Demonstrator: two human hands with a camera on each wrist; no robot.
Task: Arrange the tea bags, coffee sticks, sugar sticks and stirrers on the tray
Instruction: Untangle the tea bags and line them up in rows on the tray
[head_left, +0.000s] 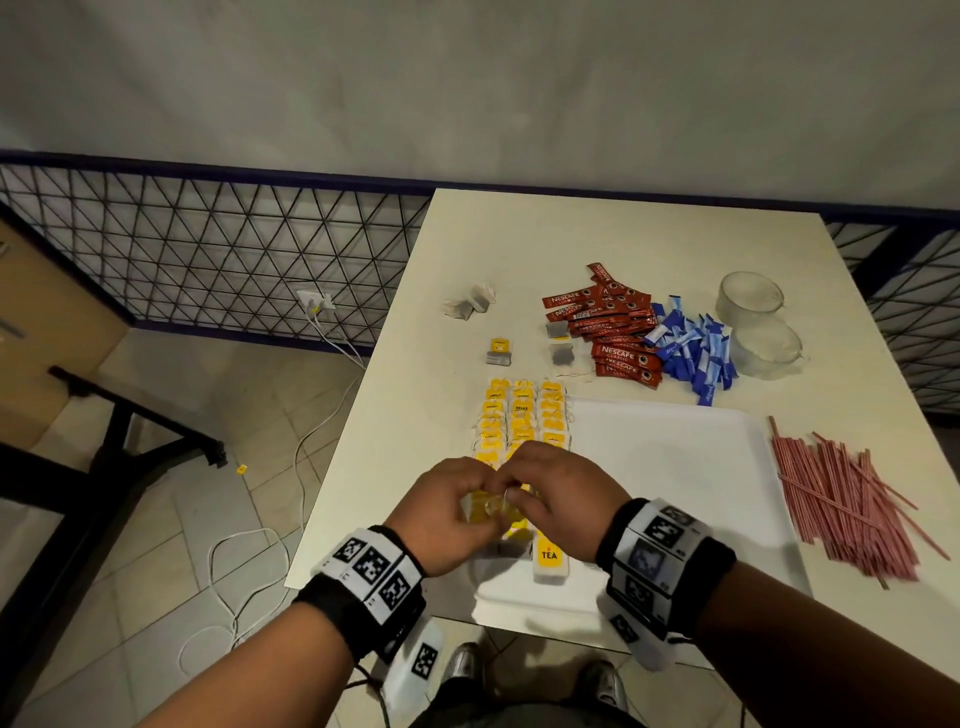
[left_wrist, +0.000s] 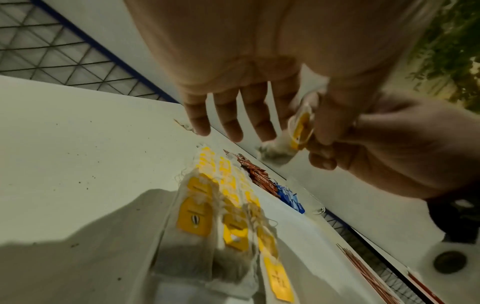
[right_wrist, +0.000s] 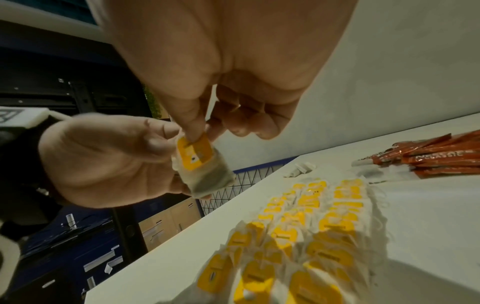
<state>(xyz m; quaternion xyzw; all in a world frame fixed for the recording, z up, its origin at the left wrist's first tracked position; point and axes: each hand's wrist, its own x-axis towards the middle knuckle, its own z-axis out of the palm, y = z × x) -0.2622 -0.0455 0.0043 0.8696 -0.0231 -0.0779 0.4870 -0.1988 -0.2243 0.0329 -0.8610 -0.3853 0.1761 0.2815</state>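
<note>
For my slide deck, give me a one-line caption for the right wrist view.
Both hands pinch a tea bag above rows of tea bags, coffee sticks behind.

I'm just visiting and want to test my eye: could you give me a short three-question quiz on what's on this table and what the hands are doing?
1. True or false: the red stirrers already lie on the white tray.
2. What do the left hand and the right hand pinch between them?
A. a coffee stick
B. a tea bag
C. a sugar stick
3. Fill in: the arranged tea bags lie in ___ rows along the tray's left side.

Key
1. False: they lie on the table, right of the tray.
2. B: a tea bag with a yellow tag.
3. Three.
</note>
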